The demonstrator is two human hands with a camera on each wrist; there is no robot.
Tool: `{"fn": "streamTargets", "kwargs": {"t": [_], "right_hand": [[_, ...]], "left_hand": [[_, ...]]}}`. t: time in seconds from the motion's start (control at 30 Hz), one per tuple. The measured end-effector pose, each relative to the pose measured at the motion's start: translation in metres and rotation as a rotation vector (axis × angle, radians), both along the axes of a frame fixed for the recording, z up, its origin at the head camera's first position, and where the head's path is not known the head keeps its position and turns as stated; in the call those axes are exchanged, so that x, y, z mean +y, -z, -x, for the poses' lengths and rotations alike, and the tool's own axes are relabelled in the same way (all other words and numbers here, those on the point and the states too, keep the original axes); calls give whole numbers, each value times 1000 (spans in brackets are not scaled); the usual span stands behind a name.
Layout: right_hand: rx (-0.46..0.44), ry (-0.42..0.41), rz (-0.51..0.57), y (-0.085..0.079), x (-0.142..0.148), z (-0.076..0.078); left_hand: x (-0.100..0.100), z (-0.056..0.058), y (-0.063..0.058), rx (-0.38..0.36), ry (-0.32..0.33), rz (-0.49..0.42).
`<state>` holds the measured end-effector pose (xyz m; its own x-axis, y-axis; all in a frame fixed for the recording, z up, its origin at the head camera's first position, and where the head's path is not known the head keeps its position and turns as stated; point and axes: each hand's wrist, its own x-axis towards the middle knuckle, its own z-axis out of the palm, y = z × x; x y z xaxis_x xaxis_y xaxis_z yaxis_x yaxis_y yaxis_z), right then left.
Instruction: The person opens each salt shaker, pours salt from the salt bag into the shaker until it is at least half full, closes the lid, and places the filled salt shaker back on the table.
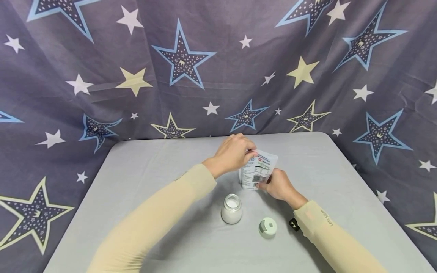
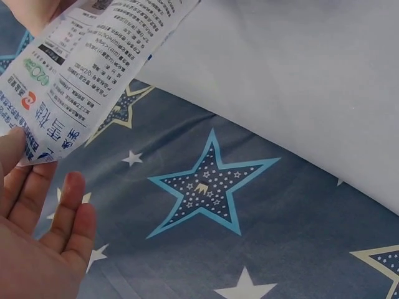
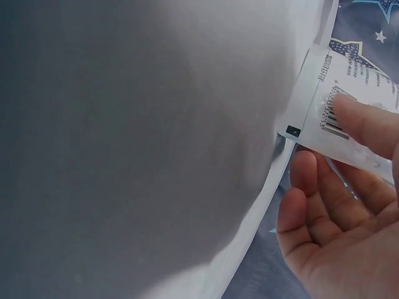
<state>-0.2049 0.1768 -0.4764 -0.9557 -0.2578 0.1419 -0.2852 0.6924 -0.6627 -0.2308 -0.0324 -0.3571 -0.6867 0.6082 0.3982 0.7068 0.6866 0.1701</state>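
Observation:
A white printed pouch (image 1: 258, 168) with a barcode stands tilted over the far middle of the table. My left hand (image 1: 233, 152) pinches its top corner between thumb and fingers, and in the left wrist view the other fingers of that hand (image 2: 47, 224) are spread loosely. Low on the pouch's right side, my right hand (image 1: 279, 184) grips the edge. The right wrist view shows the thumb pressed beside the barcode (image 3: 340, 112) and fingers behind the pouch. Nearer to me stands an uncapped glass jar (image 1: 231, 210) with white contents. A pale green cap (image 1: 268, 226) lies right of it.
Both hands are above a grey-white covered table (image 1: 164, 163). A dark curtain (image 1: 218, 68) with star prints hangs behind and along the sides. A small black object (image 1: 294, 224) shows by the right sleeve.

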Motion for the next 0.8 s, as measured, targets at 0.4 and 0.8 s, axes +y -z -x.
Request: {"fn": "streamTargets", "kwargs": {"t": [0.4,0.8], "right_hand": [[10,4,-1,-1,0,1],[10,-3,10,0,2,-1]], "left_hand": [[-2,2,2,-17,25,-17],[-5,-1,10,-22,8,-31]]}}
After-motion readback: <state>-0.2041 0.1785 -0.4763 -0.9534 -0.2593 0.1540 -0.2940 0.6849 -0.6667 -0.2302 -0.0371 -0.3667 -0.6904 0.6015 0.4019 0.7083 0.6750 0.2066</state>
